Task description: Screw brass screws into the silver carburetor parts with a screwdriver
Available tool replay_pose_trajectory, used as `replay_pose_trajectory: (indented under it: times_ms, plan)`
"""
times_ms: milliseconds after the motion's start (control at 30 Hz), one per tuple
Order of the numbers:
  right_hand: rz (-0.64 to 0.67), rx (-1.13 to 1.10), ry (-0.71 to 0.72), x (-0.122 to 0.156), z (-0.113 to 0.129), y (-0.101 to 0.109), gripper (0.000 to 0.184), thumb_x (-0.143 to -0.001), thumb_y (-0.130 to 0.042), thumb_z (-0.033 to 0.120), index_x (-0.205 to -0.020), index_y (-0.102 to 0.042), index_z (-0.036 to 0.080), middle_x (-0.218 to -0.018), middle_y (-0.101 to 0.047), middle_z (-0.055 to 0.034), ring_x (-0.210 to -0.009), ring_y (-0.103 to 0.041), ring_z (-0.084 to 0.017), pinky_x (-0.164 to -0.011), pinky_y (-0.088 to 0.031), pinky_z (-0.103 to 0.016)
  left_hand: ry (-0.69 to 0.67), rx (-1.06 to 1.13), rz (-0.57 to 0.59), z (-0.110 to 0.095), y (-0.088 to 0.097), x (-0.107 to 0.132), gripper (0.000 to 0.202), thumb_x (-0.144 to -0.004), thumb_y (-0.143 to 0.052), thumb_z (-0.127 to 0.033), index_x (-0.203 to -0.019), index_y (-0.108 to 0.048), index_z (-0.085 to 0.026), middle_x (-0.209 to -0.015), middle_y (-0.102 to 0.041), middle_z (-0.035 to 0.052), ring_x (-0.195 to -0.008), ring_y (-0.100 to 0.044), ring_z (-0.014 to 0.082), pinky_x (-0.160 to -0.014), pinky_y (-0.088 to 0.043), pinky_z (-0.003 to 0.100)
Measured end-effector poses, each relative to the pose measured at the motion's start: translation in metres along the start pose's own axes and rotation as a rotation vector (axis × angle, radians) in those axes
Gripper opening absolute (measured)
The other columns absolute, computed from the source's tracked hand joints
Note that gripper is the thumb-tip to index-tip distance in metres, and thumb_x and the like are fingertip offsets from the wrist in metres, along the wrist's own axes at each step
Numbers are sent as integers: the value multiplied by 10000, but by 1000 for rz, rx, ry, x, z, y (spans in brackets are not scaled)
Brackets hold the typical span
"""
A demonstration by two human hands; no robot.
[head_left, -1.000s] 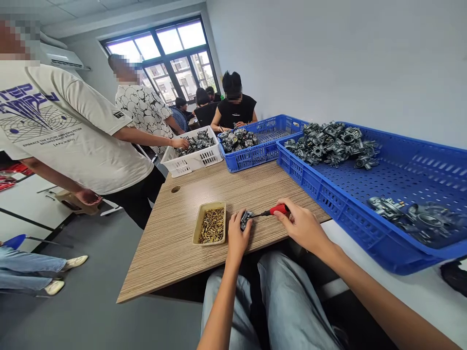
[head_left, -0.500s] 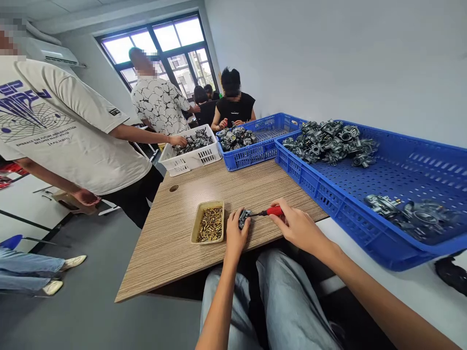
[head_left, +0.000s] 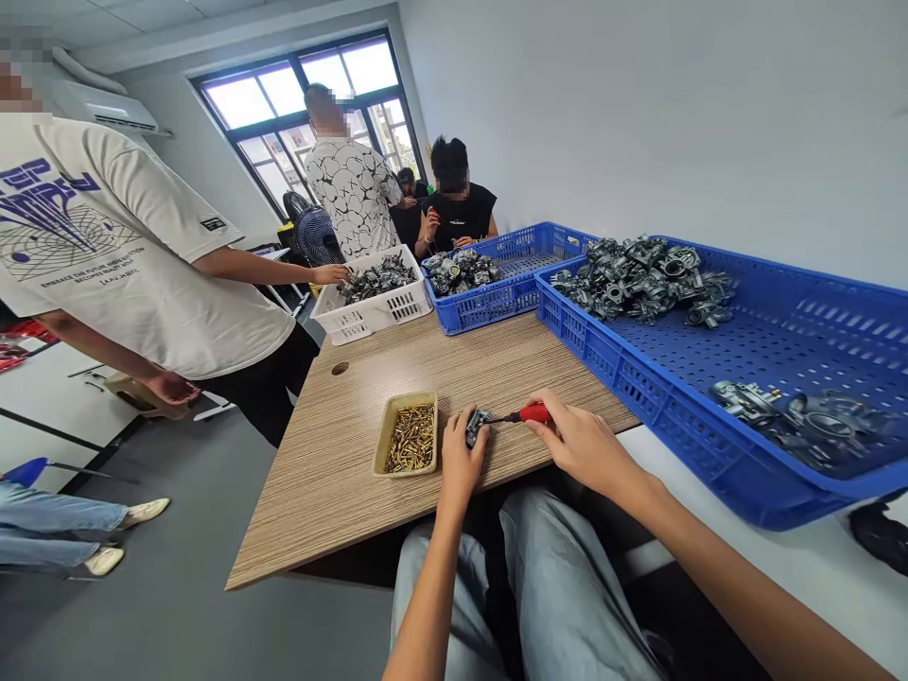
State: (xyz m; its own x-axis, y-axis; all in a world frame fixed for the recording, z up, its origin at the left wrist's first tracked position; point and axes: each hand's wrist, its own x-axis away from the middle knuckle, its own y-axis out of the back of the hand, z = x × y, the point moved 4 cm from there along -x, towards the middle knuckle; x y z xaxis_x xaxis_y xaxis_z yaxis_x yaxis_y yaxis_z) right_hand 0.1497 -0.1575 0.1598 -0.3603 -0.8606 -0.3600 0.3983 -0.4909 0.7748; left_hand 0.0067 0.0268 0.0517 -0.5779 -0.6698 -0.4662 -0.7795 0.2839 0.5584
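My left hand [head_left: 462, 456] is closed around a small grey metal carburetor [head_left: 477, 427] on the wooden table, its fingers covering part of it. In my right hand [head_left: 573, 435] is a red-handled screwdriver [head_left: 533, 413]. Its dark shaft points left, and the tip meets the carburetor's right side; the exact contact point is too small to make out. Just left of my left hand stands a beige tray [head_left: 377, 458] full of small brass-coloured parts [head_left: 411, 438].
A large blue crate [head_left: 638, 397] with metal carburetors flanks the table [head_left: 319, 492] on the right. Another blue crate [head_left: 454, 317] and a white crate [head_left: 379, 317] line the far edge. One person [head_left: 163, 265] reaches into the white crate; others are behind.
My hands, the carburetor and the screwdriver hold nearly the same position. The person in the patterned shirt has shifted right, uncovering a fan. The reaching person's hand has drawn back slightly left.
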Motion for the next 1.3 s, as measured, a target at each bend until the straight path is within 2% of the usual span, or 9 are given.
replay_pose_trajectory:
  times_ms: [267,433,667,800,1000,1133,1300]
  plan:
    - [-38,114,41,-1,8,5,75,-1079,-569,326,-1104,-593,260,-941,-773,-11,-803,-718,-218,-671,-369,-297,10,-2,13,-1,0,0,395,-1046,-598,-340,-1428,-622,-244,-1362,-662,121,-1290,-635,271,-1170,-488,465]
    - [-67,212,7,1,7,4,146,-1073,-602,385,-1055,-594,241,-836,-767,-16,-715,-717,-227,-612,-291,-307,4,2,17,-3,1,0,399,-1044,-604,-334,-1430,-620,-234,-1356,-663,125,-1299,-627,276,-1171,-483,469]
    - [-28,293,-71,0,6,0,264,-1104,-527,482,-1036,-575,232,-753,-765,-32,-704,-748,-259,-595,-247,-311,4,6,10,-2,1,-1,397,-1041,-608,-338,-1424,-625,-238,-1350,-665,124,-1288,-634,276,-1161,-490,467]
    - [5,263,-112,-1,3,-1,255,-1102,-533,488,-1064,-571,239,-760,-765,-27,-737,-762,-278,-606,-275,-311,2,7,8,-3,1,-1,394,-1045,-601,-350,-1421,-629,-237,-1347,-667,125,-1289,-634,276,-1165,-489,467]
    - [81,38,-50,1,2,3,224,-1092,-530,384,-1280,-488,270,-898,-783,5,-800,-758,-243,-688,-380,-296,2,13,3,-2,0,-1,390,-1043,-601,-350,-1416,-631,-241,-1347,-670,121,-1286,-635,277,-1170,-488,481]
    - [128,45,-55,1,2,6,173,-1079,-503,312,-1242,-486,258,-978,-786,-27,-855,-762,-256,-718,-393,-304,4,9,-4,-1,-1,-1,390,-1039,-605,-353,-1412,-635,-244,-1358,-665,122,-1291,-632,282,-1172,-486,491]
    - [140,114,-105,0,4,7,155,-1094,-483,343,-1207,-495,238,-928,-788,-52,-865,-767,-284,-694,-379,-306,3,2,-7,0,0,0,401,-1040,-599,-353,-1426,-629,-248,-1361,-664,123,-1303,-628,286,-1177,-482,493]
